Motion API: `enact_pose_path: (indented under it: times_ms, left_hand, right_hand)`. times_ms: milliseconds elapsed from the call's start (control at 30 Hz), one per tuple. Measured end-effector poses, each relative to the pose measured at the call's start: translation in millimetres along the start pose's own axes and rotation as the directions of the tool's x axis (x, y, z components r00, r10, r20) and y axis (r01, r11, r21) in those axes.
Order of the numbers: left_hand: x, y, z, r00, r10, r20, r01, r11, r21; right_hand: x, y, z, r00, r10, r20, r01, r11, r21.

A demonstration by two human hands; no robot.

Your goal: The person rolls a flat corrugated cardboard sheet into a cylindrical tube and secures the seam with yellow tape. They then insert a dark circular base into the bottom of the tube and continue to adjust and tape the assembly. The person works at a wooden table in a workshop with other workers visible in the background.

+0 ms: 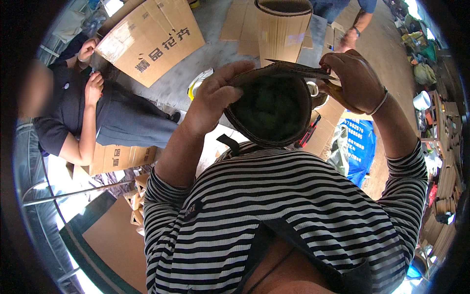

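Observation:
A rolled cardboard tube (306,115) stands upright before my chest, its round opening toward me and dark green, leafy-looking stuff inside. My left hand (215,95) grips the tube's left rim, thumb near the opening and fingers over the far edge. At the far right rim, my right hand (360,81) is closed around scissors (335,93) with a yellowish handle. Their dark, thin blades lie across the cardboard edge; how far they are parted is hard to tell.
Another cardboard tube (284,29) stands just beyond. On the left, a person (73,108) holds a large cardboard sheet (152,41); another person's hand (348,40) shows at the far right. A blue bag (361,144) and red-and-black pens or tools (310,131) lie right of the tube.

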State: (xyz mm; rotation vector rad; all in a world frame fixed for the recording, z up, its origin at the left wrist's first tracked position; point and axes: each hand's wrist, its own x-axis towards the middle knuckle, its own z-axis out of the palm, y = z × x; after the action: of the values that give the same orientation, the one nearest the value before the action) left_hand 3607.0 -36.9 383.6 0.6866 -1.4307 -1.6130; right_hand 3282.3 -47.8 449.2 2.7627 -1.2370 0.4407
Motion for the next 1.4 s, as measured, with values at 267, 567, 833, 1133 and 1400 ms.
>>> enact_pose_path:
  times_ms: [267, 567, 833, 1133, 1400]
  left_hand:
    - [-19, 7, 26, 0.968, -0.001, -0.249, 0.048, 0.982, 0.183]
    - [-18, -3, 30, 0.992, 0.01, -0.126, -0.017, 0.999, -0.051]
    - [-1, -8, 12, 0.995, 0.013, -0.1, -0.014, 1.0, -0.009]
    - [21, -4, 2, 0.999, -0.014, 0.048, 0.013, 0.999, 0.035]
    - [-13, 5, 45, 0.972, 0.058, -0.227, -0.034, 0.993, 0.111]
  right_hand:
    - [-9, 4, -11, 0.998, 0.02, 0.058, -0.012, 0.992, -0.126]
    - [4, 0, -13, 0.994, 0.013, 0.11, -0.006, 0.998, -0.06]
    - [-1, 4, -19, 0.986, 0.05, 0.159, -0.026, 0.988, -0.151]
    - [0, 10, -7, 0.996, 0.037, 0.082, -0.026, 0.991, -0.133]
    - [-1, 11, -10, 0.995, 0.052, 0.083, -0.035, 0.98, -0.196]
